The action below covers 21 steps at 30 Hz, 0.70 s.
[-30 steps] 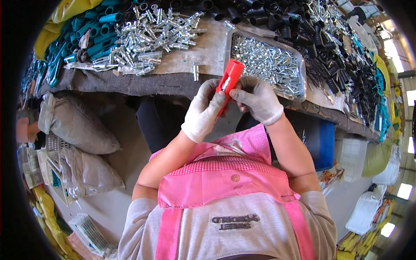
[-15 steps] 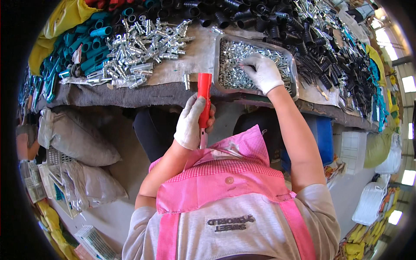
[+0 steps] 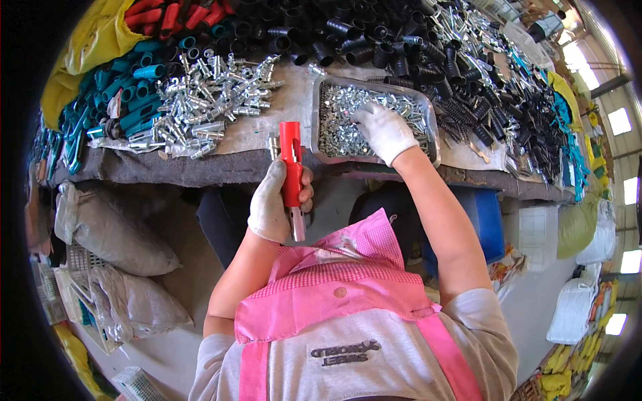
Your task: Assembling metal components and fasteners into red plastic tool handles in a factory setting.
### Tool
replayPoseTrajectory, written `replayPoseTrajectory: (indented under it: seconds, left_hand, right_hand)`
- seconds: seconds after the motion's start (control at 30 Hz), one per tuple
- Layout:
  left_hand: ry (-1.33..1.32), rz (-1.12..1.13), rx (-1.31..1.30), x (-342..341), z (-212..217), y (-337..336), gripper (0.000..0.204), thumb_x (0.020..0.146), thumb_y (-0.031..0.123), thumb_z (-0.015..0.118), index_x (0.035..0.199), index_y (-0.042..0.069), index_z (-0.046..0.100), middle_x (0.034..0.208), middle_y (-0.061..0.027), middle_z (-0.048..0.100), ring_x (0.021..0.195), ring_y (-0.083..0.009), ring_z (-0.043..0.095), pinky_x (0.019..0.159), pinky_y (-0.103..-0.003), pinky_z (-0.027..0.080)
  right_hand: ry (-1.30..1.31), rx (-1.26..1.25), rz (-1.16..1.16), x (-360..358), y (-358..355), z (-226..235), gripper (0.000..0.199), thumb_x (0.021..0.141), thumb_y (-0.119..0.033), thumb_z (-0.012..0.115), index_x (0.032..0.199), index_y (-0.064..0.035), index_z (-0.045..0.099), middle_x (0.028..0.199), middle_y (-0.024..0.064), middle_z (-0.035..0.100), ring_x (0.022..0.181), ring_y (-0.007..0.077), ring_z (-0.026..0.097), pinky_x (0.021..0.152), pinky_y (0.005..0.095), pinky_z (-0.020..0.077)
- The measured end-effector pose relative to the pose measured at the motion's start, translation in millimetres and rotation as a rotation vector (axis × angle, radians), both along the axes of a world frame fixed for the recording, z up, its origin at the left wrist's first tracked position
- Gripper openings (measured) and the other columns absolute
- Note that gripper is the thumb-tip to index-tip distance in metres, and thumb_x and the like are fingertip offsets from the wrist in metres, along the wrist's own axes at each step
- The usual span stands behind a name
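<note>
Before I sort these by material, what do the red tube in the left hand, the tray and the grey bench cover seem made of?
Red tube: probably plastic, smooth and glossy, from its even colour and highlights, though painted metal is possible. Tray: likely metal, shiny, since its silvery rim catches light. Grey bench cover: apparently thick felt-like fabric, matte, judging by its rough, draped edge.

Fasteners (image 3: 336, 119) lie in the tray (image 3: 433, 130) — fittings (image 3: 212, 127) to its left, springs (image 3: 454, 115) to its right.

Red tube (image 3: 292, 175), metal-ended, nearly upright
</note>
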<state>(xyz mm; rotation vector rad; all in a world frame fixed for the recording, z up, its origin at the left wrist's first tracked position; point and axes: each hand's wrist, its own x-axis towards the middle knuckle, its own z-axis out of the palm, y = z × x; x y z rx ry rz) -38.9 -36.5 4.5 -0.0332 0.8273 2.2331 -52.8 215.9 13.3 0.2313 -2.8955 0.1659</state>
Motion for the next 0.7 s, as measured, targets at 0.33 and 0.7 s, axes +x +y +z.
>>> replayPoseTrajectory:
  seconds: [0.33,0.7]
  left_hand:
    - [-0.061,-0.05,0.081,7,-1,-7,0.039,0.095,0.04,0.04,0.12,0.011,0.042,0.082,-0.0063,0.05,0.06,-0.0121,0.044,0.051,-0.025,0.038]
    - [-0.139,-0.092,0.196,13,-10,-8,0.036,0.094,0.041,0.041,0.113,0.011,0.045,0.083,-0.006,0.048,0.058,-0.0123,0.044,0.049,-0.025,0.037]
  right_hand:
    - [-0.088,-0.053,0.005,-1,7,11,0.014,0.08,-0.018,0.058,0.089,-0.0109,0.066,0.09,0.0112,0.06,0.087,0.0292,0.06,0.077,0.0405,0.0489]
    - [0.051,-0.029,-0.049,-5,0,-2,0.015,0.08,-0.023,0.056,0.084,-0.0109,0.063,0.088,0.0096,0.06,0.079,0.029,0.061,0.07,0.0403,0.0503]
